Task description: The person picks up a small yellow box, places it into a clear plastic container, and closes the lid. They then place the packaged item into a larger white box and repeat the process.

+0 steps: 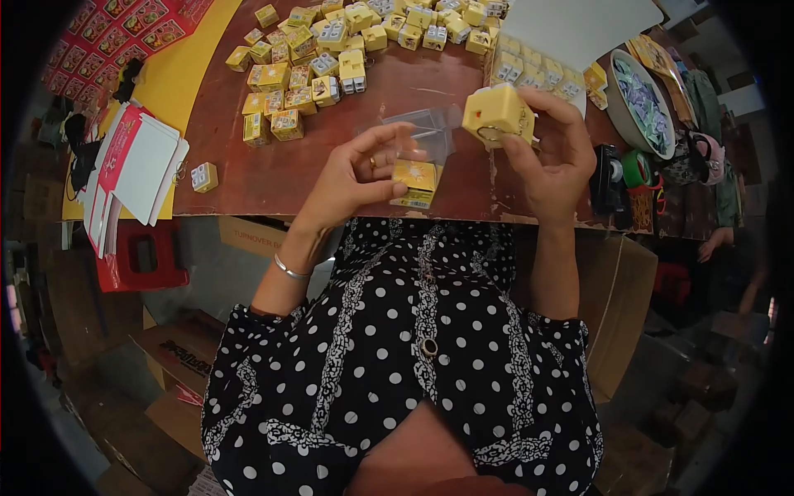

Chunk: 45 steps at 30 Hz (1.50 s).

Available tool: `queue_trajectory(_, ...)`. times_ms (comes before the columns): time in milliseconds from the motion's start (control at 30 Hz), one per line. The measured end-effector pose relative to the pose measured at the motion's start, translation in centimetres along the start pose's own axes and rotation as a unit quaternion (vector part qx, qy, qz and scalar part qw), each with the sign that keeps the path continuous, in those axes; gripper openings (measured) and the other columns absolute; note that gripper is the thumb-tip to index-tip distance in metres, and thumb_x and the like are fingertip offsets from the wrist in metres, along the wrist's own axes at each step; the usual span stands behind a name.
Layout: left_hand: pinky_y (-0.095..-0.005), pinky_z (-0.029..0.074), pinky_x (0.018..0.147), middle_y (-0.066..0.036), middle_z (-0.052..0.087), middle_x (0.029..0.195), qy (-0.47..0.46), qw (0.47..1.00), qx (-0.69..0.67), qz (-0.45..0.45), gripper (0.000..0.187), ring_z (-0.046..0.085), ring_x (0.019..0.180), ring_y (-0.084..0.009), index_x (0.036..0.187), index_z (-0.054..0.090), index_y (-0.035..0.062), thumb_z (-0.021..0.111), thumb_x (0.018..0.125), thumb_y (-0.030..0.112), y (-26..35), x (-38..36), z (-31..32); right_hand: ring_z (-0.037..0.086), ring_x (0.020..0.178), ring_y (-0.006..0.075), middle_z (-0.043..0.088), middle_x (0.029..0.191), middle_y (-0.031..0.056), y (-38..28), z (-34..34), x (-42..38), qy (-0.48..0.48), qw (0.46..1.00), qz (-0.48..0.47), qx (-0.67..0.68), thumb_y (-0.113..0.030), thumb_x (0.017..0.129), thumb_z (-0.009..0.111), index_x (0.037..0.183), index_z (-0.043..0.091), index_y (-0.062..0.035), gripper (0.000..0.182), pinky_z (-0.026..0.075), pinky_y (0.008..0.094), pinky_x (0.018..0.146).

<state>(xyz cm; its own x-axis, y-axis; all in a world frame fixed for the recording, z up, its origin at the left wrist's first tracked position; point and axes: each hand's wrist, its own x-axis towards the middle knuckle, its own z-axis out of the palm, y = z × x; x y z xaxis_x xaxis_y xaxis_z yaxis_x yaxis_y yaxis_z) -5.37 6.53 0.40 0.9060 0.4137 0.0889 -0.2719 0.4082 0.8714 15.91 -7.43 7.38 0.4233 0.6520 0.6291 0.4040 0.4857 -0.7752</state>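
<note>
My right hand (552,157) pinches a yellow cube-shaped toy (499,113) between thumb and fingers, raised over the table. A small red mark and a round part show on the toy's side. To its left, my left hand (356,172) has its fingers curved and apart, with a ring on one finger. The left thumb tip overlaps a small yellow printed box (420,175) near the table's front edge. Just behind that box lies a clear plastic container (434,132), partly hidden by my left fingers.
Yellow boxes and cube toys (331,37) pile up at the back. One toy (204,177) sits apart at left, near stacked white-and-pink cards (136,157). At right are a bowl of small packets (641,107), a green tape roll (636,169) and a black tape dispenser (608,178).
</note>
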Motion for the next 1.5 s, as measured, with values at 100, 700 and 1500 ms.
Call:
queue_trajectory(100,-0.0343,0.054,0.102,-0.017,0.060,0.137,-0.003,0.998,0.050,-0.037,0.075,0.060,0.125,-0.0218,0.151,0.039,-0.0013,0.073,0.085,-0.008,-0.6,0.1,1.2,0.067,0.107,0.0195,0.068,0.115,0.0091,-0.3,1.0,-0.4,-0.045,0.997,-0.032,-0.045,0.000,0.076,0.083,0.118,0.067,-0.0027,0.045,0.056,0.0335,0.089)
queue_trajectory(700,-0.0333,0.053,0.104,-0.010,0.051,0.135,0.036,0.999,0.017,0.025,0.081,0.059,0.124,-0.0202,0.156,0.032,0.0045,0.070,0.087,-0.012,-3.0,-1.9,3.9,0.058,0.122,0.0205,0.059,0.133,0.0105,1.4,-0.3,-6.4,-0.130,0.975,0.179,-0.013,-0.013,0.092,0.074,0.139,0.054,0.0011,0.053,0.052,0.0342,0.100)
queue_trajectory(1500,-0.0333,0.051,0.101,-0.008,0.063,0.120,0.032,0.995,0.090,-0.019,0.016,0.061,0.117,-0.0178,0.108,0.070,0.0034,0.075,0.092,0.006,-7.7,-3.4,3.5,0.062,0.125,0.0281,0.068,0.122,0.0210,2.5,0.5,-16.2,-0.043,0.968,0.228,0.098,0.002,0.090,0.073,0.107,0.056,0.0024,0.025,0.049,0.0369,0.106)
